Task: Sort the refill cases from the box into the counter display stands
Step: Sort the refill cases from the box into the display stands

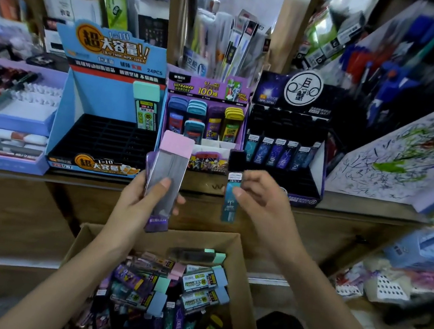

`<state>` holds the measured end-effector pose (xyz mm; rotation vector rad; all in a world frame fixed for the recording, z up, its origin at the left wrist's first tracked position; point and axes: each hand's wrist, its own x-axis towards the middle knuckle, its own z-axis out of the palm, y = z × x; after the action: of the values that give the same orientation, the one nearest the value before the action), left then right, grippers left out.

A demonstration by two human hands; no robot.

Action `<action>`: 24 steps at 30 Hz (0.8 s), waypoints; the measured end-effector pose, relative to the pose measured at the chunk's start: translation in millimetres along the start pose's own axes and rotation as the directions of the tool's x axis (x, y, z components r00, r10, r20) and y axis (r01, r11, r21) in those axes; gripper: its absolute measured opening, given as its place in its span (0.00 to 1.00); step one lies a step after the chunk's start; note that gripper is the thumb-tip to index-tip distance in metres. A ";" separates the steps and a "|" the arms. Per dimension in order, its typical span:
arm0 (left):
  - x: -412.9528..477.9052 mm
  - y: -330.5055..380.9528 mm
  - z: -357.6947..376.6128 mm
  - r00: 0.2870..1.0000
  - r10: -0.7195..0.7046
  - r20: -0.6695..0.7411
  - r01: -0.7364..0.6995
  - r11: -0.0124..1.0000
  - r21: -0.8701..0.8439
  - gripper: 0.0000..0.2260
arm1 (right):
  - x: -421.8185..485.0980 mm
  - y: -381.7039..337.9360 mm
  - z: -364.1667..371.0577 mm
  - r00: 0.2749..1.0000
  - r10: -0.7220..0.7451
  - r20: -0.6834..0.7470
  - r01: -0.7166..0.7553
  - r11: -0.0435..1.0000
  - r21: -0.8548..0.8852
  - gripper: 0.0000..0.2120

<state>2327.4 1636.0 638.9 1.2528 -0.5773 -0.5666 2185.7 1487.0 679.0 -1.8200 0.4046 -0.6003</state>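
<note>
one head-worn view looks forward and down (wide-angle), close over box point(238, 253) and counter stands point(103, 118).

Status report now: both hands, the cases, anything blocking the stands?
Left hand holds pink-capped case. Right hand holds slim teal case. Box still full. Nothing blocks stands.
</note>
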 end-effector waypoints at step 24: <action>1.0 -4.2 11.7 0.998 -0.066 0.004 0.066 0.994 0.091 0.17 | 74.4 20.6 -144.5 0.948 -0.100 -0.303 -0.106 0.796 -0.596 0.14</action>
<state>2319.9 1626.2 637.4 1.3600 -0.5744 -0.6058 2162.2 1328.0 710.3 -2.3369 0.9074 -0.8355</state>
